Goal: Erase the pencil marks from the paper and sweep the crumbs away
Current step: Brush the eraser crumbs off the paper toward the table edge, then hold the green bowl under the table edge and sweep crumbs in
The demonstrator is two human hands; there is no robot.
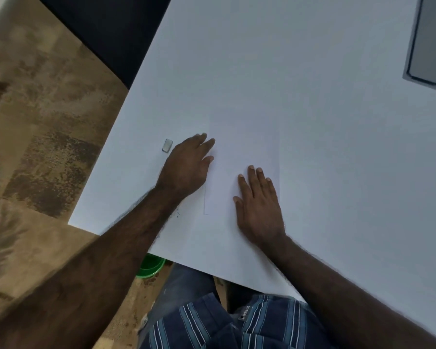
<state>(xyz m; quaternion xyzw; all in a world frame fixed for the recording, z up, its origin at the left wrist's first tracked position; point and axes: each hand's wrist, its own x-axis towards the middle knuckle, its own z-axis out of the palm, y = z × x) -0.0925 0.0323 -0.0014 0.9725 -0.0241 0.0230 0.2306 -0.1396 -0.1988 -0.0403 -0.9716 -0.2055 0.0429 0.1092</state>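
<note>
Paper (244,147), white table (300,71), patterned floor (40,122)

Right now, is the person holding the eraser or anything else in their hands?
Nothing is held. The left hand and right hand lie flat and open on the paper; the eraser sits untouched beside the left hand.

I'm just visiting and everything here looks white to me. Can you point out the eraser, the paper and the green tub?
eraser (167,145): head view, middle of its top face.
paper (247,137): head view, bare area above both hands.
green tub (151,265): head view, visible rim below the table edge.
</note>
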